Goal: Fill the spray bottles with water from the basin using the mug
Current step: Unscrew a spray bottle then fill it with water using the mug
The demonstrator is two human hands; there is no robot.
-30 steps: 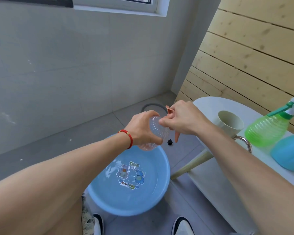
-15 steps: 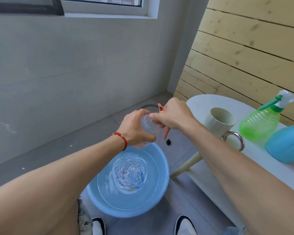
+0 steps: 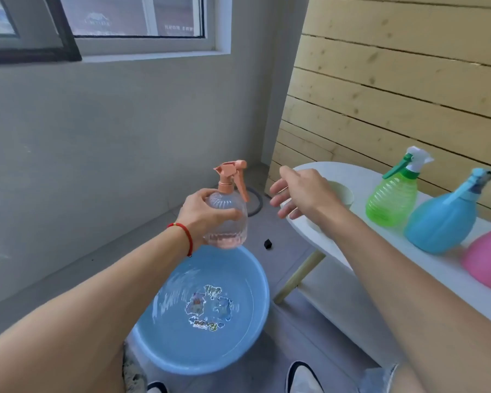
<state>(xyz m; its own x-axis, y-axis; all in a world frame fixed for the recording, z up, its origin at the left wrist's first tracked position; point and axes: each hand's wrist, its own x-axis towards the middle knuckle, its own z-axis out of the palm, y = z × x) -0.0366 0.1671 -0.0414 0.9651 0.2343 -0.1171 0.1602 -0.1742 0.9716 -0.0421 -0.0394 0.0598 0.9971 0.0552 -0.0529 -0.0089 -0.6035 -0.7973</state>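
L hand (image 3: 207,212) grips clear bottle (image 3: 227,219) w/ peach sprayer, upright above basin (image 3: 165,347); R hand (image 3: 301,194) open, empty, near mug (image 3: 342,194) on desk (image 3: 332,248). Bottle prob. light, thin plastic, slick if wet; grip at ribbed body. Basin holds water; bottle's fill unclear.

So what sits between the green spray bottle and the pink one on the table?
Head view: the blue spray bottle stands between the green spray bottle and the pink one.
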